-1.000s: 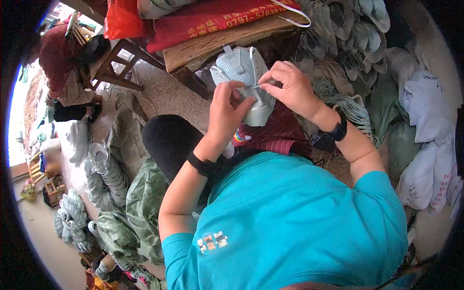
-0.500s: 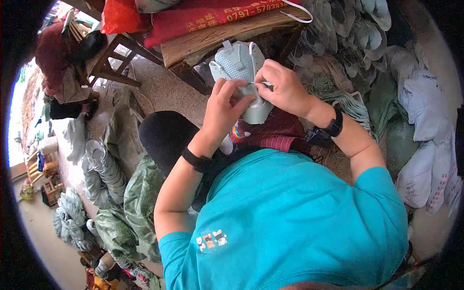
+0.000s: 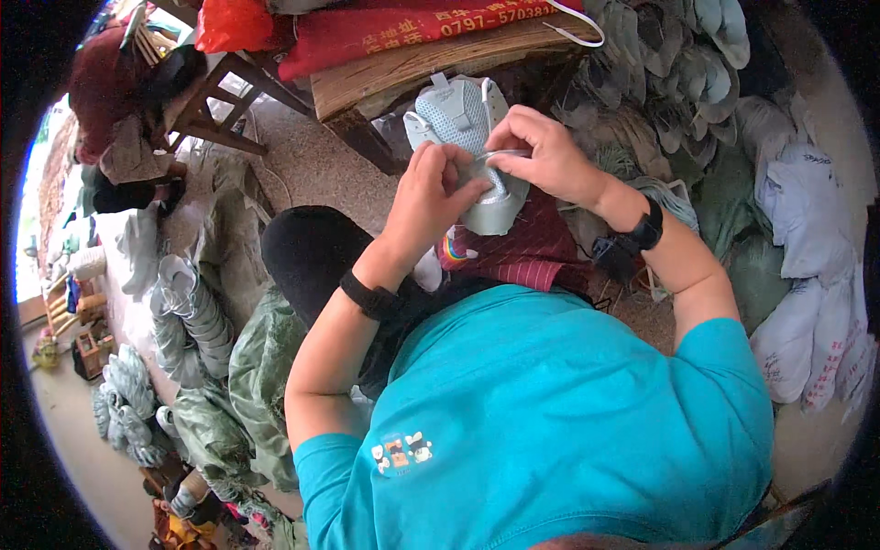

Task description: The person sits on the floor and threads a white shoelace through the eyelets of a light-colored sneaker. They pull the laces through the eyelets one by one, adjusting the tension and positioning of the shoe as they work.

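A pale grey-blue shoe upper (image 3: 495,215) with a perforated tongue (image 3: 447,115) rests over my lap, its tongue end toward the wooden table. My left hand (image 3: 433,188) grips the upper's left side, thumb pressed across the front opening. On the other side, my right hand (image 3: 550,158) pinches thumb and forefinger together just above the eyelet area. A thin pale lace-like strand shows at those fingertips; its exact run is partly hidden by the fingers. Beneath the upper lies a dark red striped cloth (image 3: 522,252).
A wooden table (image 3: 394,73) with a red printed bag (image 3: 403,37) and a white lace (image 3: 579,37) stands ahead. Stacked shoe uppers (image 3: 674,55) hang at right above white sacks (image 3: 811,211). Green sacks (image 3: 261,367) and nested shoes (image 3: 197,316) lie left. Another person (image 3: 105,101) sits far left.
My right hand has shifted slightly right, its pinch a little more raised and the fingers straighter. The left thumb stays on the upper, and more of the front opening shows between the hands.
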Tool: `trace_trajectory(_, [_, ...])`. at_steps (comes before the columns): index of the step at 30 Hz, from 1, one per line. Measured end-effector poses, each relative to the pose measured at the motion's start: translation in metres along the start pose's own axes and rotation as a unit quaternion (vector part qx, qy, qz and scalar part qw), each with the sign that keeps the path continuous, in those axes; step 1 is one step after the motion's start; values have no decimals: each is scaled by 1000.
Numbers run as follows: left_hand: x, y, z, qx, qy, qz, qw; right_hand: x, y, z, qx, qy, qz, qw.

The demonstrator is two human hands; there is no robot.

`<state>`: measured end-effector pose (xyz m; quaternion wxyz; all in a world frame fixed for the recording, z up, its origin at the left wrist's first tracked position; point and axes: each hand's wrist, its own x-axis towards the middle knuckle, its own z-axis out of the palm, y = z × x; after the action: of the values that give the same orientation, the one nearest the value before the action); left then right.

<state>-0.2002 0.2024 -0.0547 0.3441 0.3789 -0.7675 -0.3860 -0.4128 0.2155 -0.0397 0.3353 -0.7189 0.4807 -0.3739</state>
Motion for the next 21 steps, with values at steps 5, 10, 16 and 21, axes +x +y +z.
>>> trace_trajectory(5, [-2,-2,1,-39,20,4,999,0,-6,6,-10,9,10,1000])
trace_trajectory(10, [-6,-4,1,-29,23,17,999,6,-9,6,-19,6,17,1000])
trace_trajectory(16, [-4,-5,-2,4,83,54,995,11,-12,3,-59,-36,-32,997])
trace_trajectory(21, [6,-1,-14,202,12,136,970,14,-14,-1,-18,-77,14,997])
